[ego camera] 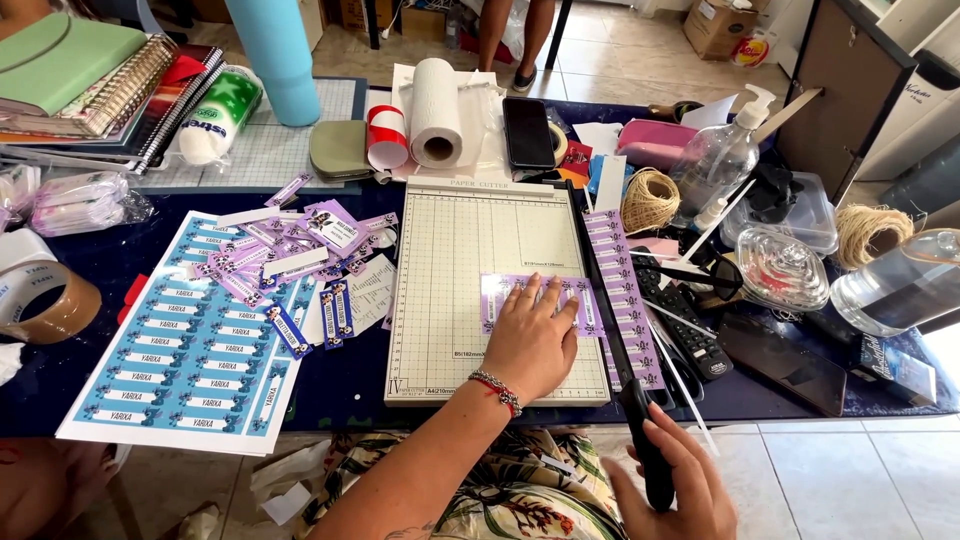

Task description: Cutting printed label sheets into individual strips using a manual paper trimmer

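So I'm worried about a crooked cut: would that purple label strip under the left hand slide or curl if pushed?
Probably floppy and light: the purple label strip is thin and lies flat only under the left hand. It could slide on the paper cutter board, which looks smooth. The right hand grips the blade handle, so only one hand steadies it.

Both arms bare, no sleeves in frame. Left hand (527, 340) at centre of frame: no rings visible; wrist carries a beaded silver bracelet (497, 389) with a thin red cord alongside it (two separate bands, it seems). Right hand (675, 480) at lower right: no jewellery visible. Lap, bottom centre: floral-print garment (510, 500), cream with green and red.
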